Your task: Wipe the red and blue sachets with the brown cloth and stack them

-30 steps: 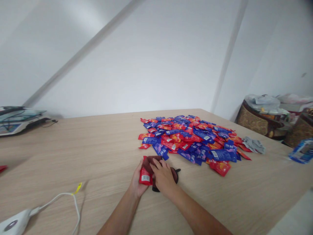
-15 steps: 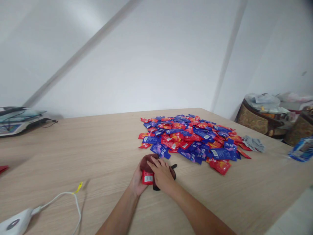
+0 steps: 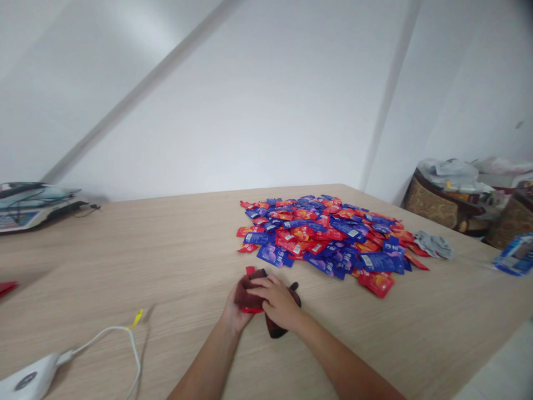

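My left hand (image 3: pixel 234 315) is closed round a red packet (image 3: pixel 250 310), held low over the table in front of me. Only the packet's upper tip and lower edge show; a dark maroon cloth (image 3: pixel 246 293) covers the middle. From the right, my right hand (image 3: pixel 282 304) grips the bunched cloth and presses it on the packet with fingers bent. Loose cloth hangs out below and to the right of that hand. Just beyond lies a wide heap of red and blue-purple packets (image 3: pixel 312 229).
On the wood-grain table (image 3: pixel 137 250) are a white device (image 3: pixel 31 379) with a cable, a scale (image 3: pixel 31 214) under plastic bags, a red piece (image 3: pixel 6 288) at the left edge, a crumpled grey cloth (image 3: pixel 433 244) and a blue-labelled bottle (image 3: pixel 516 254). Armchairs (image 3: pixel 433 197) stand beyond the right side.
The cloth has slid down over the packet, hiding the barcode label and baring its upper tip. My right hand has moved slightly down; the loose cloth hangs lower.
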`<state>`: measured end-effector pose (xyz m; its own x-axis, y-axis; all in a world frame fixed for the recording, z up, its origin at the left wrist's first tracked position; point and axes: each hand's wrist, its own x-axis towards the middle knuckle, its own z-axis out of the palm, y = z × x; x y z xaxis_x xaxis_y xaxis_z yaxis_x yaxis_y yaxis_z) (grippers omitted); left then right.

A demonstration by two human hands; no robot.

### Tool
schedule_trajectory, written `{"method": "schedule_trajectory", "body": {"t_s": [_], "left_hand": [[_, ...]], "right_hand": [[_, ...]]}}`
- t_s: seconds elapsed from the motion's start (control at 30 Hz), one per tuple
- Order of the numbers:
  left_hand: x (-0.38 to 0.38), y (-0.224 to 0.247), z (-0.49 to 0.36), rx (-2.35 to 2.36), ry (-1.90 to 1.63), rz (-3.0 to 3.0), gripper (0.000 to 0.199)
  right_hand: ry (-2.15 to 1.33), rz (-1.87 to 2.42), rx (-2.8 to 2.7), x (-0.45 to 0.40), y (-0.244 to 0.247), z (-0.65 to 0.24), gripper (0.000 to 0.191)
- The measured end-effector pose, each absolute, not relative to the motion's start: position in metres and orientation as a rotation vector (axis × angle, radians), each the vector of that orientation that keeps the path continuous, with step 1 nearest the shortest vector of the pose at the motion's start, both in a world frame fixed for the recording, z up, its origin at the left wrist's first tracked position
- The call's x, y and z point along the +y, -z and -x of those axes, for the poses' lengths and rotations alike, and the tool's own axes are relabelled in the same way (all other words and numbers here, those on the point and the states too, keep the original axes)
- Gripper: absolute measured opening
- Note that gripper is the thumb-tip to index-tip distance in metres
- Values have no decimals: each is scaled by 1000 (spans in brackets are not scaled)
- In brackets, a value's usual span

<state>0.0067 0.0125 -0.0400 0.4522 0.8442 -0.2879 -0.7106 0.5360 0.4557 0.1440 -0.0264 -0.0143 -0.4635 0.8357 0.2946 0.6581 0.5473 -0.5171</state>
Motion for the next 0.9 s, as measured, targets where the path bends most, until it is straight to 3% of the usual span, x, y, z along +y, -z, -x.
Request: {"method": "schedule_trajectory", "body": {"t_s": [0.13,0.23,0.43,0.57,0.77,0.9], "left_hand": [[19,34,3,543,-1082,-291,36],[23,31,15,539,-1223,-316,33],[19,29,24,534,-1138,-340,36],[19,29,19,604,-1158,-418,25],[20,39,2,830,-1183,-678,20],[19,47,-11,956,-1184,-759,18]], "right_hand": [[-781,919,-2356,-32,18,-149,52],[-856,974,-2298,-24,23,-154,46],[-342,1539,-2049,15,27,-180,45],[-165,1715,-1999,33,35,-190,50],[-518,1366,-1621,44,46,-204,58],[-515,1211,-1618,25,43,-193,60]]}}
